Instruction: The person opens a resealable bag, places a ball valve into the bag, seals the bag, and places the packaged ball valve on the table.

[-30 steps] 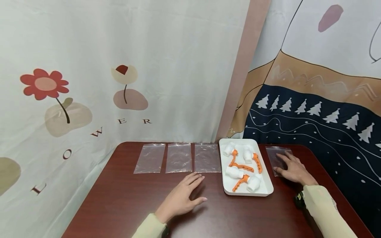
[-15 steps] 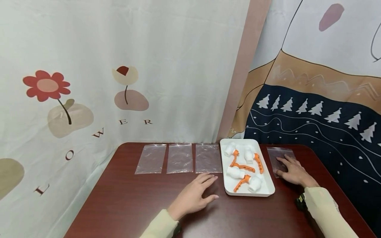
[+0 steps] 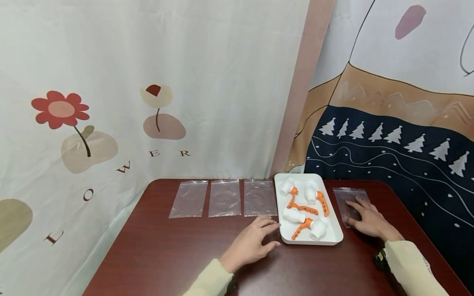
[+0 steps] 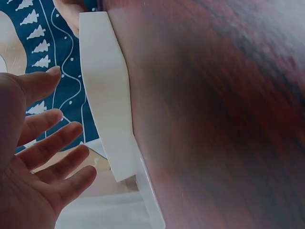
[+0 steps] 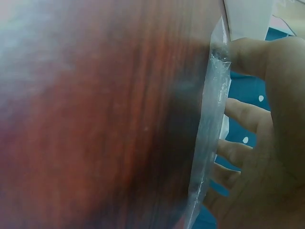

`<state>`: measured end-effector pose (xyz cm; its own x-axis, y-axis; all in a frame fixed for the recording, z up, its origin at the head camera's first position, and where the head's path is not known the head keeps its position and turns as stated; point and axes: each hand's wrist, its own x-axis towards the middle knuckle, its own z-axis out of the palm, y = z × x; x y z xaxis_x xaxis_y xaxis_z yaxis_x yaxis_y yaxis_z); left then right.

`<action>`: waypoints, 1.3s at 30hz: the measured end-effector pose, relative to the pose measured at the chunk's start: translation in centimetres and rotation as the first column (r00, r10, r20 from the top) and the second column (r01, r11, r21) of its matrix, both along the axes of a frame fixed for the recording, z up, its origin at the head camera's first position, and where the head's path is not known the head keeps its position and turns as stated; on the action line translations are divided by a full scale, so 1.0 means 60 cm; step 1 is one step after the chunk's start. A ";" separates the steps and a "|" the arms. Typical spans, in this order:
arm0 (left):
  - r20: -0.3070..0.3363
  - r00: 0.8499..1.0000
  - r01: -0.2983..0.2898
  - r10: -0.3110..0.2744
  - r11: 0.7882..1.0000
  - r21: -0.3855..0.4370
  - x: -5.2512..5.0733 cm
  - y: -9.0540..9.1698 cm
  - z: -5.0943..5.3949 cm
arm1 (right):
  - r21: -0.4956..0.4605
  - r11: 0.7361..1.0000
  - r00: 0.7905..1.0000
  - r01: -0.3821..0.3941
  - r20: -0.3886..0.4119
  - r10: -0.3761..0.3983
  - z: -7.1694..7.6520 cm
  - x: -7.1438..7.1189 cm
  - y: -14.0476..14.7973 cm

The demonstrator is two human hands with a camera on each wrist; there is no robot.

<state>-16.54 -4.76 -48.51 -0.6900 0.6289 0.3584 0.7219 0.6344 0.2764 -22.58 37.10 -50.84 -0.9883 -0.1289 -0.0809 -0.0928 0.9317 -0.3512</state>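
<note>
A white tray [image 3: 338, 237] holds several white pipe-like pieces [image 3: 294, 215] with orange handles [image 3: 323, 203]. My left hand [image 3: 251, 242] hovers beside its left edge, fingers spread and relaxed, holding nothing; in the left wrist view that hand [image 4: 43, 152] is near the tray's white side [image 4: 105, 90]. To the tray's right, my right hand [image 3: 372, 220] rests its fingertips on a clear plastic bag [image 3: 342, 201]. The right wrist view shows the right hand's [image 5: 257, 143] thumb and fingers touching the bag [image 5: 209, 119], none curled round it.
Three clear bags [image 3: 189, 199] lie in a row left of the tray on the dark red table [image 3: 166, 255]. A pale curtain with flower prints [image 3: 222, 82] hangs behind the table, and a navy cloth with tree prints [image 3: 407, 164] hangs at the right.
My left hand has moved right, closer to the tray. My right hand has shifted slightly toward the near right, and the bag under it has slid slightly nearer.
</note>
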 end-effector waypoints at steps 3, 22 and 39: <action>-0.022 1.000 0.011 -0.011 1.000 0.009 -0.001 0.009 -0.002 | 0.003 1.000 1.000 -0.011 -0.009 0.011 -0.001 0.007 0.000; -0.045 0.996 0.074 -0.073 0.997 0.029 -0.020 0.045 -0.009 | -0.011 0.999 0.999 -0.042 -0.025 0.042 -0.004 0.045 -0.003; -0.104 0.991 0.083 -0.085 0.996 -0.023 -0.028 0.058 -0.017 | -0.013 0.999 0.999 -0.051 -0.016 0.051 0.007 0.049 0.002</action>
